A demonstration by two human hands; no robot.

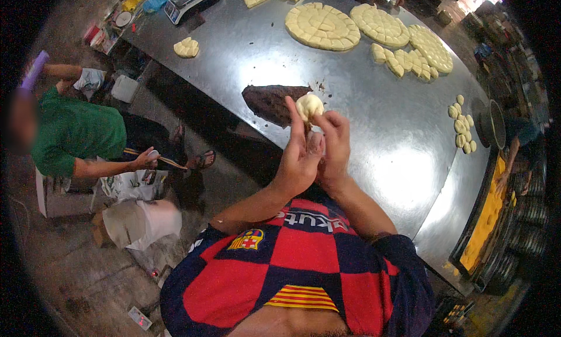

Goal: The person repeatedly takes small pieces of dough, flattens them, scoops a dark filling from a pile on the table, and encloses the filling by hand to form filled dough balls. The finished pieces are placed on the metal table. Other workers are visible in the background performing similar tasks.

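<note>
A small piece of pale dough [310, 105] is held up over the near edge of the metal table [372, 118]. My left hand [297, 159] cups it from the left, its index finger stretched along the side. My right hand [336, 148] pinches it from the right with bent fingers. Brown smears mark the fingers below the dough; the dough's underside is hidden by them. Just beyond my left hand lies a flattened dark brown mass of filling [274, 102] on the tabletop, with crumbs around its right end.
Scored dough rounds [322, 26] and cut dough pieces [405, 62] lie across the far side. A small dough clump [186, 48] and a digital scale [193, 4] are at left. Several dough balls [460, 126] sit right, near a yellow-filled tray [482, 218]. A person [83, 133] stands left.
</note>
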